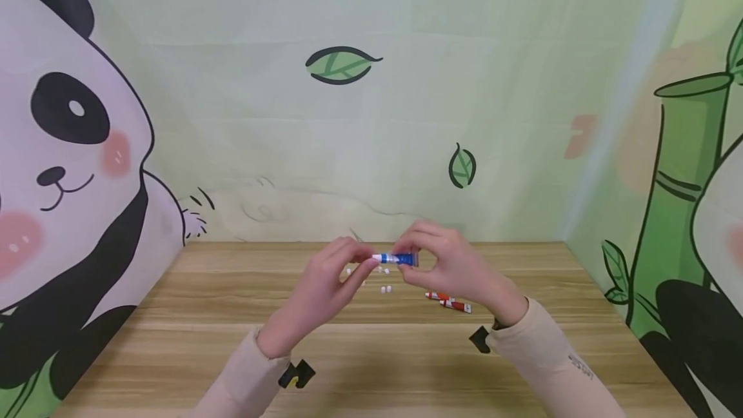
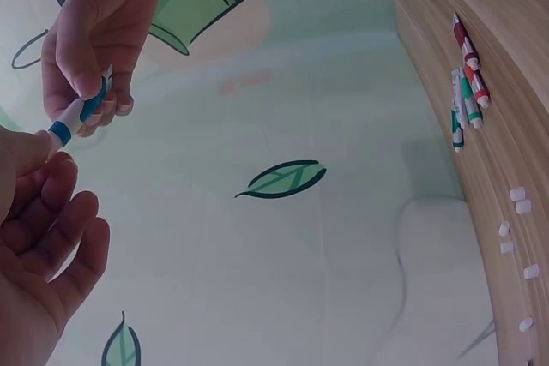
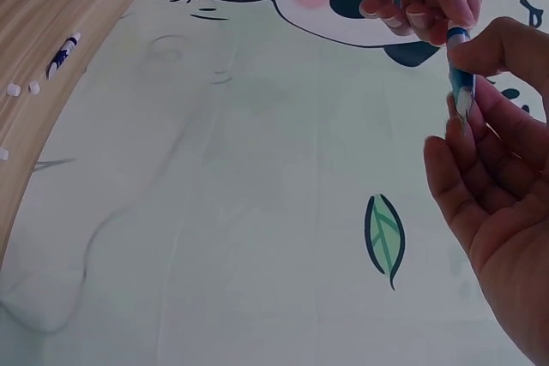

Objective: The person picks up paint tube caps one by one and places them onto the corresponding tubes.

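Note:
A small blue-and-white paint tube (image 1: 404, 259) is held level above the table between both hands. My left hand (image 1: 325, 282) pinches its white tip end with thumb and forefinger. From the other side, my right hand (image 1: 453, 263) grips the blue body near the flat crimped end. In the left wrist view the tube (image 2: 79, 116) slants between the two hands, partly covered by fingers. The right wrist view has the tube (image 3: 461, 75) under the right thumb, with the left fingertips at its upper end.
Two red paint tubes (image 1: 455, 306) lie on the wooden table (image 1: 232, 340) below my right hand. Small white caps (image 1: 386, 289) are scattered beneath the hands. Green tubes (image 2: 472, 100) and a blue-marked tube (image 3: 63, 55) also lie there. A printed cloth (image 1: 232, 115) hangs behind.

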The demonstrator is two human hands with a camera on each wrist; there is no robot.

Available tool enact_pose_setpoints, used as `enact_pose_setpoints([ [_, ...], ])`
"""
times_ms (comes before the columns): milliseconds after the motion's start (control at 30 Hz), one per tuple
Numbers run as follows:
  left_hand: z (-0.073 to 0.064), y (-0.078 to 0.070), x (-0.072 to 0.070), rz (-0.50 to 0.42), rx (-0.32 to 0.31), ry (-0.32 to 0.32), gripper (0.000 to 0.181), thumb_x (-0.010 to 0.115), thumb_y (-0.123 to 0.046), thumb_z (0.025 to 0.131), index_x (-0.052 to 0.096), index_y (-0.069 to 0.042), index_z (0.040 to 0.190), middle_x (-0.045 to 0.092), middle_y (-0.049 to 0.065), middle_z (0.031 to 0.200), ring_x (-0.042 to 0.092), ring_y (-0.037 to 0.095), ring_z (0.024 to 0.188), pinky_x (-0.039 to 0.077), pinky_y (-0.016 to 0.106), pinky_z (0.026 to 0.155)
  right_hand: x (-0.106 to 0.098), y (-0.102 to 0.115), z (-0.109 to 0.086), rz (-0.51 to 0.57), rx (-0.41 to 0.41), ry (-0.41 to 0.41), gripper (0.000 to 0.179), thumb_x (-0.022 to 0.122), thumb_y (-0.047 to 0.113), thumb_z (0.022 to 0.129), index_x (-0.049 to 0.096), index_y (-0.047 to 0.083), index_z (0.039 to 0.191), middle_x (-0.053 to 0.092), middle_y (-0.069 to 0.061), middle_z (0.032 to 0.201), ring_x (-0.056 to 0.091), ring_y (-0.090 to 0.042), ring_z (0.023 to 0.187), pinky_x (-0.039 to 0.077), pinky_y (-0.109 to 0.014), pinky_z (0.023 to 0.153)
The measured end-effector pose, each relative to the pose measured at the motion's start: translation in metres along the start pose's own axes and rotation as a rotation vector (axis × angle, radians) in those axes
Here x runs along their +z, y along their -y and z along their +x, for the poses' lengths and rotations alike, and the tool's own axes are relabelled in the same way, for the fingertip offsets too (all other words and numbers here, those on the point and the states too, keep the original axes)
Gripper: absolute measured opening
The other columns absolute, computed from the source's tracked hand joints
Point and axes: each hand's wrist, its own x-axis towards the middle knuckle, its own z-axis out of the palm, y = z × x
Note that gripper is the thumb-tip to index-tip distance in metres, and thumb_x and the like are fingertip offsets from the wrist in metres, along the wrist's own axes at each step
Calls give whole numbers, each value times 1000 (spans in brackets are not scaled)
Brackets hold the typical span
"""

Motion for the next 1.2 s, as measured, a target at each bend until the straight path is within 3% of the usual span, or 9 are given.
enact_pose_setpoints([
  [267, 1, 1, -2, 2, 70, -4, 16, 71, 1, 92, 67, -3, 107, 67, 3, 100, 63, 15, 90, 55, 25, 78, 1, 0, 0, 7, 29, 24, 21, 77, 1, 81, 71, 8, 99, 66, 4, 94, 58, -8, 81, 52, -22, 70],
  [600, -2, 1, -4, 13, -33, 10, 12, 65, -18, 100, 67, -6, 104, 67, 0, 96, 61, 11, 87, 55, 29, 76, 5, 0, 0, 9, 29, 4, 25, 78, -2, 80, 69, 8, 100, 66, 3, 97, 58, -9, 82, 53, -24, 71],
  [933, -3, 3, -2, 75, 21, 38, 7, 66, -9, 99, 64, -4, 103, 64, 1, 92, 55, 11, 80, 49, 22, 68, 8, -1, -1, 11, 26, 12, 24, 79, -3, 78, 71, 7, 99, 68, 3, 95, 60, -9, 81, 54, -23, 71],
  [1200, -6, 4, -2, 49, 1, 22, 13, 62, -16, 102, 65, -4, 104, 64, 1, 92, 57, 11, 82, 52, 25, 70, 10, 0, 1, -7, 19, 7, 23, 79, -2, 79, 71, 6, 99, 68, 2, 95, 60, -8, 81, 54, -21, 71],
])
